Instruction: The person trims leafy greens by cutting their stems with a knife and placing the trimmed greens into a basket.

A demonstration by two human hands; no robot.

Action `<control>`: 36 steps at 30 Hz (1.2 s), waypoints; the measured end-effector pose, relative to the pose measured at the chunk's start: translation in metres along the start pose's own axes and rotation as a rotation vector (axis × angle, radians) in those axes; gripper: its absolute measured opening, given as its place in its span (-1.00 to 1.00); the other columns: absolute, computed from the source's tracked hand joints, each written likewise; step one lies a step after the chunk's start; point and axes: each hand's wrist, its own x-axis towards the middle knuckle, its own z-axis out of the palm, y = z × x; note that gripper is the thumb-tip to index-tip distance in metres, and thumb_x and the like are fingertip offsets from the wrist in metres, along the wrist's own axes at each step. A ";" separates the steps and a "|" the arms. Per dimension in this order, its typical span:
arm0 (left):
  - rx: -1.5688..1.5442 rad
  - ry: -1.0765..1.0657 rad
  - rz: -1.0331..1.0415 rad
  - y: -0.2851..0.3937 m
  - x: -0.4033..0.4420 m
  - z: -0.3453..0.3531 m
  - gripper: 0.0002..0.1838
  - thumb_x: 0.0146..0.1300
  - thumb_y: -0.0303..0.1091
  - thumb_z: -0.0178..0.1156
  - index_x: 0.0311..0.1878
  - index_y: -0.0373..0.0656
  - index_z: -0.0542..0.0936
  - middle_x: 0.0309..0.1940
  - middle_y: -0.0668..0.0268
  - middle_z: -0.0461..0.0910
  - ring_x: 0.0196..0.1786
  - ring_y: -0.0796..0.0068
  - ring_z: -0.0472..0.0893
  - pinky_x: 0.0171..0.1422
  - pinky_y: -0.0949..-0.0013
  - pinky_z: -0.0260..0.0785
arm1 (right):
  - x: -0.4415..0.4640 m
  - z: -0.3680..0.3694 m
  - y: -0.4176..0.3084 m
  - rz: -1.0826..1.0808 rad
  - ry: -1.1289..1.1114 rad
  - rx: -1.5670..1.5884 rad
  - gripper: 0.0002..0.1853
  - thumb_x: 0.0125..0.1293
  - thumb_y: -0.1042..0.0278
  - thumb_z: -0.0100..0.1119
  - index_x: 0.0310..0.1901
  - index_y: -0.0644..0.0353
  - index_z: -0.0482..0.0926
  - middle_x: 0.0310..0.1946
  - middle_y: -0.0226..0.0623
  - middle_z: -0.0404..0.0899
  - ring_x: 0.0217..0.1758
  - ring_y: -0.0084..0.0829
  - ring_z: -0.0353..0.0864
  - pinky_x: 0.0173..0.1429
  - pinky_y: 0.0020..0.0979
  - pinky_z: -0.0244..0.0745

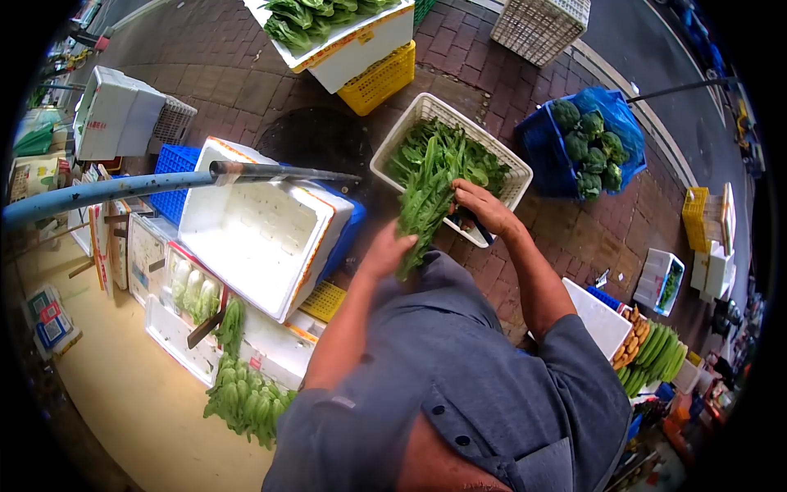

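Observation:
A bunch of long leafy greens [428,190] is held over the near side of a white plastic basket [399,117]. My left hand [388,248] is closed around the lower end of the bunch. At its right side my right hand [484,207] has bent fingers touching the stems, and something dark lies under that palm, too hidden to name. More loose greens [484,166] fill the basket beneath.
An empty white foam box [258,234] stands at left beside a blue metal pole [106,195]. A blue crate of broccoli [537,156] is at right. Behind are a yellow crate [381,80] and foam box of greens [361,49]. Cabbages [244,398] lie at lower left.

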 end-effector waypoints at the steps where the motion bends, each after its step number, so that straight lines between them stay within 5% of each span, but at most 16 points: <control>1: -0.011 0.001 0.000 0.000 -0.001 0.000 -0.43 0.31 -0.29 0.18 0.35 -0.33 0.40 0.16 0.21 0.56 0.20 0.43 0.51 0.36 0.32 0.32 | -0.002 0.000 -0.003 0.021 -0.023 -0.034 -0.59 0.48 -0.06 0.07 0.08 0.12 0.45 -0.22 -0.39 0.52 -0.33 -0.58 0.47 -0.36 -0.51 0.48; 5: 0.020 0.022 -0.041 0.001 -0.001 -0.001 -0.45 0.31 -0.25 0.19 0.31 -0.31 0.43 0.10 0.22 0.58 0.14 0.45 0.53 0.31 0.32 0.35 | -0.004 0.003 -0.002 0.089 -0.079 -0.213 -0.59 0.48 -0.07 0.10 0.05 0.13 0.45 -0.18 -0.42 0.46 -0.18 -0.54 0.44 -0.27 -0.50 0.48; 9: 0.020 0.031 -0.068 0.000 -0.001 -0.001 -0.46 0.31 -0.21 0.19 0.28 -0.30 0.45 0.05 0.24 0.59 0.07 0.48 0.54 0.26 0.32 0.38 | -0.003 0.003 0.006 0.060 -0.045 -0.183 -0.67 0.49 0.04 0.14 -0.10 0.18 0.50 -0.34 -0.50 0.43 -0.29 -0.59 0.42 -0.24 -0.44 0.44; 18: 0.058 0.066 -0.077 -0.009 -0.004 -0.007 -0.42 0.29 -0.20 0.24 0.30 -0.31 0.45 0.07 0.20 0.61 0.10 0.45 0.55 0.27 0.32 0.38 | -0.010 -0.002 0.031 -0.319 0.213 -0.685 -0.74 0.42 0.23 0.19 -0.21 0.30 0.49 -0.42 -0.09 0.44 -0.34 -0.22 0.48 -0.17 -0.23 0.40; 21: 0.103 0.015 -0.161 -0.011 -0.004 -0.011 -0.41 0.26 -0.22 0.27 0.30 -0.31 0.45 0.09 0.19 0.60 0.12 0.43 0.55 0.29 0.30 0.38 | -0.010 -0.007 0.038 -0.349 0.351 -0.605 -0.77 0.41 0.26 0.20 -0.19 0.30 0.52 -0.39 -0.09 0.49 -0.31 -0.23 0.50 -0.15 -0.25 0.41; 23: 0.143 -0.005 -0.168 -0.013 -0.006 -0.014 -0.39 0.24 -0.23 0.29 0.31 -0.31 0.44 0.09 0.18 0.61 0.13 0.41 0.55 0.29 0.29 0.38 | -0.013 -0.010 0.032 -0.338 0.453 -0.399 -0.78 0.46 0.28 0.14 -0.17 0.30 0.54 -0.33 -0.25 0.60 -0.36 -0.42 0.47 -0.17 -0.34 0.45; 25: 0.171 0.006 -0.111 -0.011 -0.007 -0.015 -0.36 0.21 -0.23 0.32 0.32 -0.31 0.43 0.08 0.18 0.62 0.13 0.38 0.57 0.30 0.28 0.38 | -0.017 -0.031 0.035 -0.084 0.431 -0.185 -0.73 0.50 0.20 0.09 -0.01 0.25 0.54 -0.30 -0.30 0.63 -0.39 -0.54 0.46 -0.28 -0.43 0.45; 26: 0.197 0.018 -0.086 -0.011 -0.007 -0.015 -0.34 0.20 -0.22 0.34 0.32 -0.31 0.43 0.08 0.17 0.62 0.14 0.36 0.57 0.30 0.28 0.38 | -0.016 -0.042 0.042 -0.084 0.401 -0.195 -0.48 0.54 0.10 0.04 0.40 0.17 0.31 -0.30 -0.29 0.65 -0.57 -0.60 0.41 -0.46 -0.49 0.43; 29: 0.304 0.059 -0.040 -0.010 -0.011 -0.016 -0.29 0.14 -0.21 0.38 0.33 -0.30 0.42 0.10 0.11 0.62 0.18 0.30 0.58 0.33 0.29 0.37 | -0.013 -0.053 0.067 0.150 0.496 0.085 -0.47 0.53 0.06 0.05 0.36 0.23 0.32 -0.33 -0.24 0.65 -0.60 -0.57 0.42 -0.49 -0.45 0.44; 33: 0.542 0.101 -0.042 0.003 -0.013 -0.012 -0.22 0.08 -0.15 0.43 0.36 -0.25 0.41 0.26 -0.06 0.52 0.32 0.13 0.53 0.40 0.22 0.33 | -0.013 -0.057 0.080 0.131 0.572 0.484 -0.53 0.54 0.04 0.05 0.29 0.20 0.41 -0.44 -0.28 0.58 -0.63 -0.54 0.43 -0.50 -0.39 0.50; 36: 0.743 0.144 0.075 -0.022 -0.015 -0.019 -0.19 0.05 -0.12 0.45 0.37 -0.23 0.41 0.28 -0.07 0.50 0.33 0.02 0.50 0.41 0.15 0.33 | -0.013 -0.052 0.087 0.146 0.535 0.462 -0.57 0.55 0.05 0.03 0.24 0.18 0.45 -0.46 -0.32 0.55 -0.66 -0.54 0.44 -0.47 -0.37 0.55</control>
